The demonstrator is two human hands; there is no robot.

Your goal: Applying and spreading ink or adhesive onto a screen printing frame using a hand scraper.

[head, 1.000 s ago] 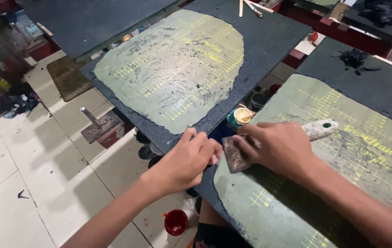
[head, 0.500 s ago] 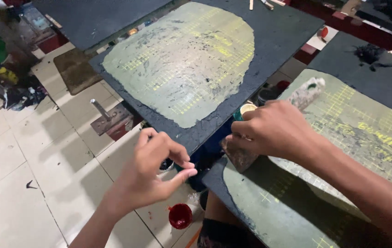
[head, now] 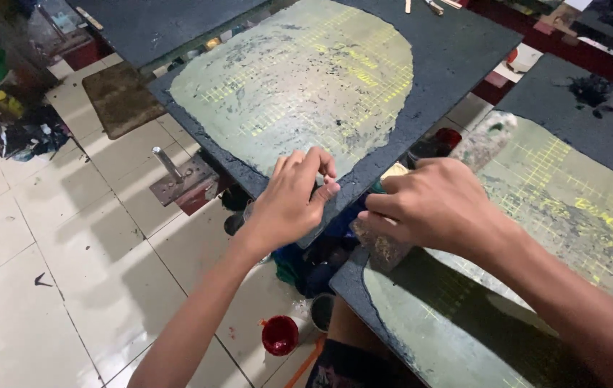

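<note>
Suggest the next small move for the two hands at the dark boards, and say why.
Probably the left hand should firm its pinch on the near corner of the upper dark board, so the board sits steady. Its fingers are curled right at that corner edge, while the right hand presses a paint-crusted scraper at the corner of the lower board, whose greenish printed area lies just beyond.

Two boards (head: 457, 50) (head: 608, 129) side by side; jar (head: 280, 335) seemingly on floor (head: 47, 237) below
</note>
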